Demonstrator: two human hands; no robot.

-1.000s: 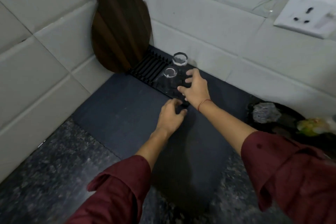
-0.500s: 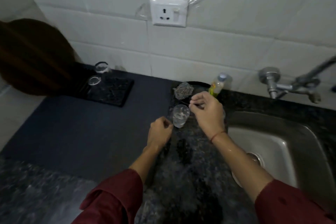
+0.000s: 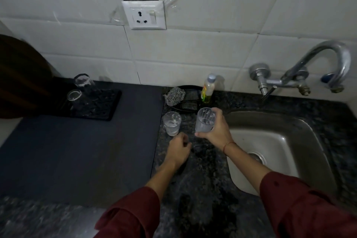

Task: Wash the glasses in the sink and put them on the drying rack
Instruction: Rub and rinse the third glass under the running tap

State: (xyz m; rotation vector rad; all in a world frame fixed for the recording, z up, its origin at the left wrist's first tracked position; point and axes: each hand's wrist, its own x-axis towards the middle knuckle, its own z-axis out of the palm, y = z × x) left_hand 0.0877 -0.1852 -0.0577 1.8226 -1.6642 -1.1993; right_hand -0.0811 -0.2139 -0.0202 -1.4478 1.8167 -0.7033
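On the granite counter's sink edge, our right hand (image 3: 216, 131) clasps one soapy tumbler (image 3: 205, 120), left hand (image 3: 178, 150) loosely curled, empty; another soapy glass (image 3: 172, 122) waits, two washed glasses (image 3: 78, 89) upturned on the drying rack (image 3: 100, 106).

Four clear glasses. Tall soapy glass (image 3: 205, 120) upright, gripped at the sink's (image 3: 301, 127) left edge, foam streaks inside. Short soapy glass (image 3: 172, 123) upright on the speckled counter just left of it, suds clinging within. Two clean glasses (image 3: 82, 80) (image 3: 74, 95) upside down, close together, on the black drying rack's (image 3: 100, 106) far left end.
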